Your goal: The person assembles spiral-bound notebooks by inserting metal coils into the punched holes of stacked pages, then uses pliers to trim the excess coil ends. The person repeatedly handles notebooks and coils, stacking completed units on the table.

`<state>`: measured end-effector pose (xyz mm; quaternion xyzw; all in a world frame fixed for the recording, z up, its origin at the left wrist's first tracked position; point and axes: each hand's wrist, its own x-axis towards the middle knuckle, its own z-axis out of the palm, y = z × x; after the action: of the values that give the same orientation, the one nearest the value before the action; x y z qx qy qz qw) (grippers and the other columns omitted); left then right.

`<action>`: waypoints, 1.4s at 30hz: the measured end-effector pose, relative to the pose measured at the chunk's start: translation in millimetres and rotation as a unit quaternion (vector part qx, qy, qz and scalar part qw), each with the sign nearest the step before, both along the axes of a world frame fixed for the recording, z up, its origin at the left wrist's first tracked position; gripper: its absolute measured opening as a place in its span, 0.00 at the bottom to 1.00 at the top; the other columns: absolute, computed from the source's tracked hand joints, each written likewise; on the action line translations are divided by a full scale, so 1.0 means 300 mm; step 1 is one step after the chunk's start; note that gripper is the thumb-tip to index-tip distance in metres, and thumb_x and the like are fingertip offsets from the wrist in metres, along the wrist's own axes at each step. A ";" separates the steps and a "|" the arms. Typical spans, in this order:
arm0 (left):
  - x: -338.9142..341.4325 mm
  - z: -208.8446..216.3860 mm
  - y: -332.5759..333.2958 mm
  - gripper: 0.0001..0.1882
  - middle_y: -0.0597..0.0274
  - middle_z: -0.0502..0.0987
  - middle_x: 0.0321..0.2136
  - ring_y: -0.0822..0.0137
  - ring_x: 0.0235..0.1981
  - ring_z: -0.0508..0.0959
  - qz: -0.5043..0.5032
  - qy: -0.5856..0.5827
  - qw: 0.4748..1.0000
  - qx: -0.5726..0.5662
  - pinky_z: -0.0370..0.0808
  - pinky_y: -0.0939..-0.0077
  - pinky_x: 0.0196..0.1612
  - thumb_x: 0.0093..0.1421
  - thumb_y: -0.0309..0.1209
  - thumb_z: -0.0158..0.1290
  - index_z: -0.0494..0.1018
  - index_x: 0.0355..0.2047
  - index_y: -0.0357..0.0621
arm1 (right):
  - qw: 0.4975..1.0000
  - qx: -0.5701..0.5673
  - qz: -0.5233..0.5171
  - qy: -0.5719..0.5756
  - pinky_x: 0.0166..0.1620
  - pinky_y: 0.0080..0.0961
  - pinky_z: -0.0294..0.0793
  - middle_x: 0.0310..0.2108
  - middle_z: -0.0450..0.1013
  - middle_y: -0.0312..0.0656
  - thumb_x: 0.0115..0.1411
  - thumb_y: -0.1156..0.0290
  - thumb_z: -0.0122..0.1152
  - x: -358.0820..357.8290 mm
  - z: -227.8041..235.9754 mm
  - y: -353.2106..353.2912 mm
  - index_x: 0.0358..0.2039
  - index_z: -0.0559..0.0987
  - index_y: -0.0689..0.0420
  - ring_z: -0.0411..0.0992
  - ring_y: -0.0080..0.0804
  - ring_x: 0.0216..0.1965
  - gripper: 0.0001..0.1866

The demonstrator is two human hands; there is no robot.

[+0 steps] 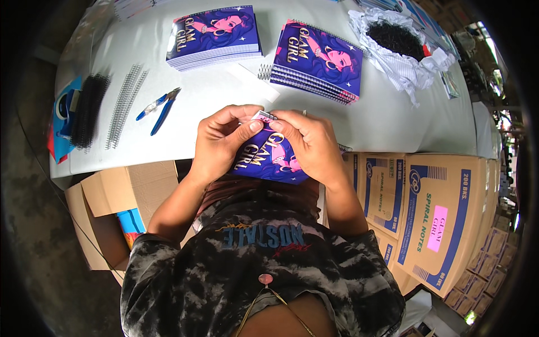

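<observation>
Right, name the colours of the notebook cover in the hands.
The notebook cover is purple-blue with pink and gold; best in the head view.

Between my left hand (pixel 220 137) and right hand (pixel 314 145), the purple notebook (pixel 269 157) carries a two-line gold title in capitals; the same title tops the left notebook stack (pixel 213 39) and right notebook stack (pixel 317 62) on the tabletop (pixel 415 129). The large carton (pixel 449 196) shows green lettering, light words and numbers on blue bands, and a dark-lettered pink label (pixel 437 229). My T-shirt (pixel 258 261) bears blue capitals, upside down to me.
</observation>
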<state>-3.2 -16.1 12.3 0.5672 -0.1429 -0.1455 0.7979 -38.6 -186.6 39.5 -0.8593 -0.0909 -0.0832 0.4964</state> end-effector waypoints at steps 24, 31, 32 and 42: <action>0.184 0.154 -0.078 0.34 0.58 0.73 0.36 0.72 0.38 0.71 0.040 -0.106 0.983 0.143 0.69 0.79 0.37 0.54 0.39 0.57 0.57 0.54 0.32 | 0.810 0.453 -0.238 -0.287 0.37 0.23 0.71 0.32 0.67 0.39 0.59 0.77 0.52 0.082 0.001 -0.228 0.51 0.61 0.60 0.66 0.20 0.30 0.20; 0.404 -0.143 -0.341 0.25 0.50 0.76 0.28 0.47 0.32 0.75 0.272 -0.370 0.756 0.466 0.71 0.63 0.41 0.54 0.44 0.55 0.68 0.43 0.35 | 0.832 0.083 -0.524 -0.162 0.44 0.30 0.65 0.39 0.65 0.49 0.54 0.76 0.53 0.194 -0.362 -0.325 0.40 0.66 0.65 0.65 0.35 0.38 0.13; 0.400 -0.180 -0.341 0.24 0.50 0.76 0.28 0.51 0.31 0.75 0.312 -0.415 0.736 0.435 0.71 0.65 0.40 0.55 0.44 0.54 0.68 0.42 0.34 | 0.834 0.045 -0.534 -0.129 0.47 0.32 0.63 0.43 0.64 0.52 0.56 0.75 0.51 0.197 -0.413 -0.340 0.42 0.66 0.66 0.65 0.39 0.42 0.14; 0.377 -0.236 -0.341 0.12 0.55 0.75 0.28 0.59 0.31 0.75 0.316 -0.302 0.839 0.325 0.69 0.68 0.38 0.56 0.36 0.53 0.74 0.32 0.39 | 0.813 0.254 -0.496 -0.168 0.38 0.22 0.70 0.32 0.76 0.45 0.62 0.63 0.49 0.273 -0.417 -0.336 0.41 0.75 0.68 0.72 0.25 0.32 0.19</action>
<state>109.9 -118.3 -58.5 0.8243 -0.1341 0.2546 0.4876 43.3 -287.4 -85.6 -0.6037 0.2900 -0.4811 0.5656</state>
